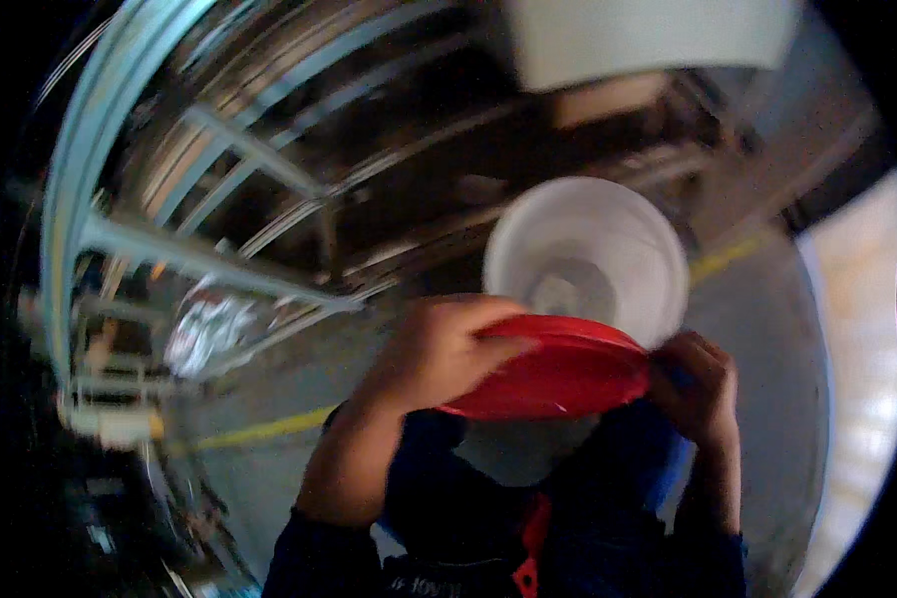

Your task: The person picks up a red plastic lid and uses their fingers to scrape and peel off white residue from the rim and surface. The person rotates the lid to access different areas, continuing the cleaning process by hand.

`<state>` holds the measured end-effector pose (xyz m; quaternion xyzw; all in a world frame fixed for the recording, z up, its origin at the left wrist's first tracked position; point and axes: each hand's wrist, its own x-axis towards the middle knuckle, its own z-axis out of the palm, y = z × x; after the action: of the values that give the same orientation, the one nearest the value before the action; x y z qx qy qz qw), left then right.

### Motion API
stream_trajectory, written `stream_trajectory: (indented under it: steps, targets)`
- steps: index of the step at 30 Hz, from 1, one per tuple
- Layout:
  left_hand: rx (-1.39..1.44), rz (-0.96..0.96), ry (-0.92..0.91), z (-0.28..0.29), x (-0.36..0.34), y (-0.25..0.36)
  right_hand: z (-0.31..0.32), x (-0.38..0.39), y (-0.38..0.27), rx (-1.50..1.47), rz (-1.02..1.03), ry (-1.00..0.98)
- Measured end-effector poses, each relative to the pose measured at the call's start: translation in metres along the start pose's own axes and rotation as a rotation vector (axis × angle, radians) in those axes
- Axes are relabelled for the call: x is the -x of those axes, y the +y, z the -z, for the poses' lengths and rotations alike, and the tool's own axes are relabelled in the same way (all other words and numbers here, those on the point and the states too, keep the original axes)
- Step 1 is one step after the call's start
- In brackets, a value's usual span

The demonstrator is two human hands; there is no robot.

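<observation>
Gleaming red, the smooth, round lid [573,377] is spanning left hand [447,351] and right hand [696,387], fingers [505,349] clamped on its rim.

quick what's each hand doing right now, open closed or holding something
Left hand: closed, holding the left side of a shallow, round red plastic piece.
Right hand: closed, holding its right edge.

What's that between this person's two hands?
In the head view, a shallow, round red dish lies between the left hand and the right hand. The white bucket is beyond it.
</observation>
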<state>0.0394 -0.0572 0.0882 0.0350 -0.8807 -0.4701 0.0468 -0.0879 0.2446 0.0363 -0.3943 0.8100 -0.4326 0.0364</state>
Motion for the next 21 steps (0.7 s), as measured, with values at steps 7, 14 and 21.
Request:
stream_trajectory:
  steps: [7, 14, 21]
  targets:
    - [-0.195, -0.133, -0.088, 0.002, -0.018, -0.002, -0.003, 0.025, 0.014, 0.126, -0.206, -0.043]
    - [0.021, -0.211, -0.068, 0.018, -0.017, -0.023, 0.013, -0.008, -0.051, 0.117, -0.381, -0.127]
    - [0.036, -0.207, 0.109, 0.095, 0.062, 0.078, 0.053, -0.042, -0.191, -0.042, -0.473, -0.221]
